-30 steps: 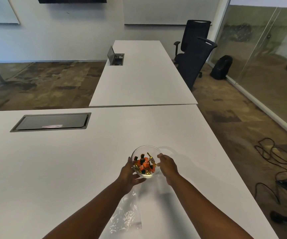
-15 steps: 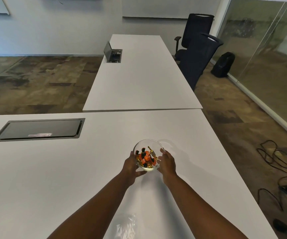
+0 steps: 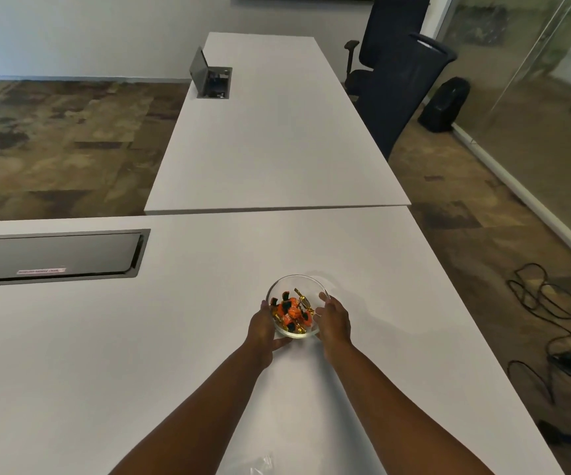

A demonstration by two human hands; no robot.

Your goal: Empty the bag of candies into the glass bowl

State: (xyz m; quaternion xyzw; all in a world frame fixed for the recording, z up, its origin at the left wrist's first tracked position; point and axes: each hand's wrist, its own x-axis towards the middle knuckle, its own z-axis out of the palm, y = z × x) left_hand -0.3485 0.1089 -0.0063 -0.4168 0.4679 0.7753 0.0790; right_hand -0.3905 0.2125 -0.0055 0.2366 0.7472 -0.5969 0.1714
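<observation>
A small glass bowl point(image 3: 306, 282) stands on the white table point(image 3: 140, 354), holding several orange, black and gold wrapped candies point(image 3: 292, 313). My left hand point(image 3: 264, 329) cups the bowl's left side and my right hand point(image 3: 334, 320) cups its right side, fingers against the glass. The clear plastic bag point(image 3: 260, 465) lies flat and crumpled on the table near the bottom edge of the view, between my forearms; it looks empty.
A dark cable hatch point(image 3: 54, 257) is set into the table at the left. A second white table point(image 3: 277, 132) with an open hatch point(image 3: 210, 78) extends ahead. Black office chairs point(image 3: 400, 87) stand at its right. Cables point(image 3: 551, 303) lie on the floor right.
The bowl, held by both hands, has slid away from me across the table. The bag has stayed behind and dropped toward the bottom edge of the view as the camera tilted.
</observation>
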